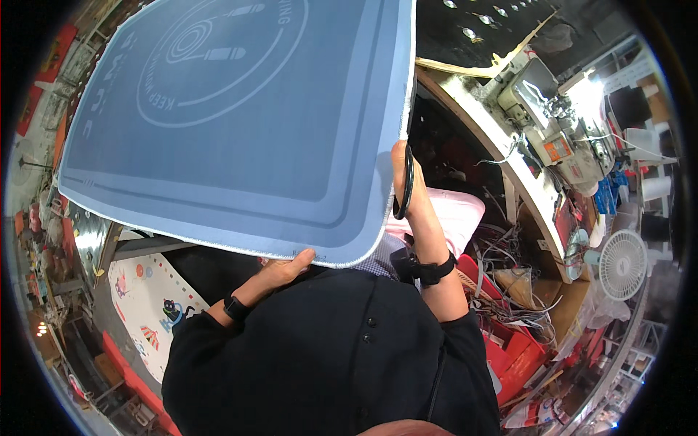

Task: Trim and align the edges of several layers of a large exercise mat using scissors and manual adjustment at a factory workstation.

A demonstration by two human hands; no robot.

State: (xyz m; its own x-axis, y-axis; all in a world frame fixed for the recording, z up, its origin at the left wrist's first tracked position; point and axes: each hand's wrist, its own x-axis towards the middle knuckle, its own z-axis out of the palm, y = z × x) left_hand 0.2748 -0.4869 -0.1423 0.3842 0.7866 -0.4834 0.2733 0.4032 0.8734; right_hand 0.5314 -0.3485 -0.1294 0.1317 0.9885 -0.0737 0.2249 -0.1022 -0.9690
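Note:
A large blue mat [240, 160] with rounded corners, a pale stitched edge and printed rings and lines is spread out in front of me. My left hand [286, 270] pinches its near edge, with the thumb on top and the fingers hidden underneath. At the right edge, close to the near right corner, my right hand [404, 171] is closed on the mat; most of its fingers are out of sight. A black loop [406, 190], like a tool handle, sits against the right hand. What it belongs to is hidden.
To the right, a sewing machine [545, 109] with a bright lamp stands on a curved-looking table. A white fan [622, 265] is beyond it. Tangled cables [516, 280] and red bins [512, 356] lie low on my right. A white patterned mat [149, 312] lies at left.

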